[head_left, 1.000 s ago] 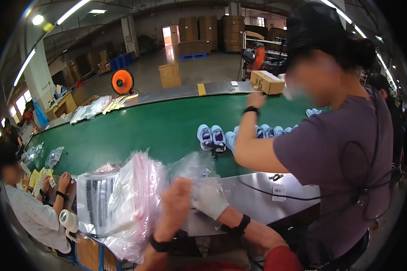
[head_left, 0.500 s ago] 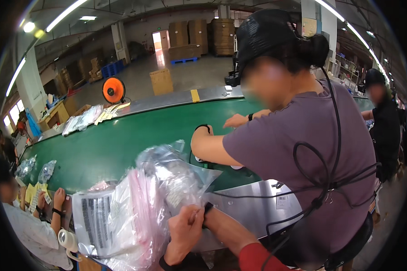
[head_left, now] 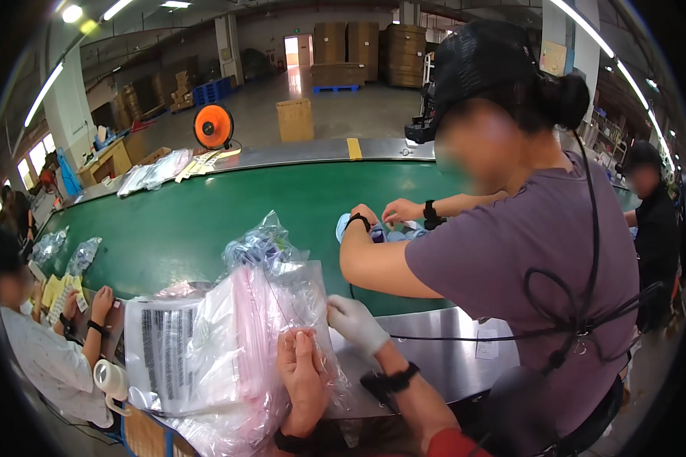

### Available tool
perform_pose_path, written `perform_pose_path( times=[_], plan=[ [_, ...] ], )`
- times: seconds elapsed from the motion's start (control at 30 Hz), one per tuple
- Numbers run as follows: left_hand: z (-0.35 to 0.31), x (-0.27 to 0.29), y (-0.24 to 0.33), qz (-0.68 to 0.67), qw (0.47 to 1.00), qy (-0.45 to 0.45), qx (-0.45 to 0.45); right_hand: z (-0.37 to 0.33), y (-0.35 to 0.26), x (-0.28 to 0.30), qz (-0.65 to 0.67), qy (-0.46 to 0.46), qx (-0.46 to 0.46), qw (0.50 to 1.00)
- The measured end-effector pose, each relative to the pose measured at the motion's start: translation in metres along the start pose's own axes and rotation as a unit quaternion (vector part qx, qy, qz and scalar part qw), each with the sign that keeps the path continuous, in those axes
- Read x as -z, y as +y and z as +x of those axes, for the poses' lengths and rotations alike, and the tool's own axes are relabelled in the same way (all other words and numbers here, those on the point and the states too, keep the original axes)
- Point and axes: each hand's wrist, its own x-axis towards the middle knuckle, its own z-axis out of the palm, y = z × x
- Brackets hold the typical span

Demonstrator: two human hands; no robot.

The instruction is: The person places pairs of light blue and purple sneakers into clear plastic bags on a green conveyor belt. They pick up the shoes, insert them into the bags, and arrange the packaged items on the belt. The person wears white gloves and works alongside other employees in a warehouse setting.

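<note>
My left hand [head_left: 305,381], bare, is in front of a stack of clear plastic bags with pink edges [head_left: 240,327]. Its thumb and fingertips are pinched together at a clear plastic bag [head_left: 301,289] on the stack's right side. My right hand [head_left: 358,326] wears a white glove, and its closed fingertips grip that bag's right edge. Just beyond, on the green belt, rests a filled clear bag [head_left: 261,245] with grey and purple contents that I cannot make out.
At right, close by, a co-worker in a purple shirt [head_left: 526,228] handles light blue items [head_left: 396,232] on the conveyor belt [head_left: 168,221]; a black cable [head_left: 465,337] hangs there. Another co-worker [head_left: 46,358] sits at left, near a white roll [head_left: 110,378]. An orange fan [head_left: 213,126] stands beyond.
My hands have drawn apart: the right went up and right, showing its glove. The filled bag now lies farther off on the belt. The co-worker's hands now hold light blue items.
</note>
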Motion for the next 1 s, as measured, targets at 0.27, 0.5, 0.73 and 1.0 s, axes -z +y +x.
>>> perform_pose_path(
  times=[0.27,0.5,0.73,1.0],
  plan=[
    [-0.016,0.003,0.012,-0.002,0.996,-0.067,0.054,-0.085,-0.059,0.014,0.139,-0.1,0.029,0.985],
    [-0.026,0.01,0.062,-0.093,0.991,-0.006,-0.1,-0.118,-0.043,0.02,-0.271,0.199,0.063,0.94],
    [-0.045,0.003,0.035,0.074,0.991,-0.077,-0.086,-0.145,-0.089,0.006,-0.31,0.172,0.213,0.91],
    [-0.123,0.01,0.007,0.289,0.72,-0.63,0.043,-0.108,-0.044,-0.009,-0.386,-0.012,0.184,0.904]
  ],
)
